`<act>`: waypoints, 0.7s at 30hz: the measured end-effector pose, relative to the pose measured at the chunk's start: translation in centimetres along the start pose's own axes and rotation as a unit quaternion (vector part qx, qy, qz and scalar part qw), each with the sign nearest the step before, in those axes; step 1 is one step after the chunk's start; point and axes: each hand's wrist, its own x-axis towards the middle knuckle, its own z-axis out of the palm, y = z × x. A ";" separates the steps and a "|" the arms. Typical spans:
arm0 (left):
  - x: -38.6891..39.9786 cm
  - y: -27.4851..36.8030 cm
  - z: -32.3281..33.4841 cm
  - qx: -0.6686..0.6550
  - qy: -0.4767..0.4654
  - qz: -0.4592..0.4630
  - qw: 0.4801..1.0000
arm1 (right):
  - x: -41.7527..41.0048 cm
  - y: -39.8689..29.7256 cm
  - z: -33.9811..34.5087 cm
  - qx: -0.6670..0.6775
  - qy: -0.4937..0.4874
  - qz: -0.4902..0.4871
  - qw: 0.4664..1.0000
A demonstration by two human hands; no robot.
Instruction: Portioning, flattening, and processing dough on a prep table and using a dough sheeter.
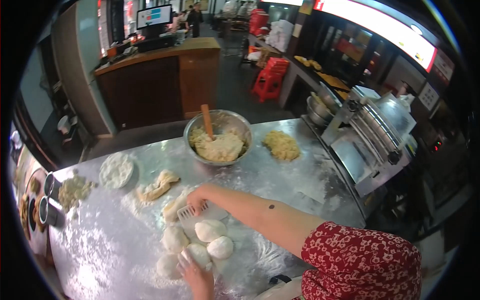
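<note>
My right hand (197, 198) grips the slotted end of a pale dough scraper (202, 214), whose flat part lies close to the floured steel table. Beside and under that hand is a longer piece of dough (171, 210). My left hand (195, 270) rests with spread fingers on a round dough ball (198, 254), near another ball (168, 266). Three more balls sit around the scraper: one at its lower left (175, 239), one against its lower edge (210, 230) and one at the right (220, 247). A folded strip of dough (157, 187) lies farther up.
A steel bowl (245, 148) of filling with a wooden handle stands at the far edge, a yellow heap (282, 145) to its right. A bowl of flour (116, 170), crumbly dough (75, 192) and metal cups (48, 210) are at left. A dough-rolling machine (375, 138) stands at right.
</note>
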 end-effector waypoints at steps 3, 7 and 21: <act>0.9 0.4 0.1 0.018 -0.035 -0.051 0.998 | 0.7 -1.7 0.1 0.047 -0.071 0.040 0.996; -2.7 1.6 2.0 -0.086 -0.026 -0.068 0.994 | -0.1 -1.5 4.5 0.043 -0.177 -0.006 0.983; -2.6 7.1 0.0 -0.158 -0.055 0.072 0.983 | -17.1 2.9 2.4 0.142 0.247 0.025 0.958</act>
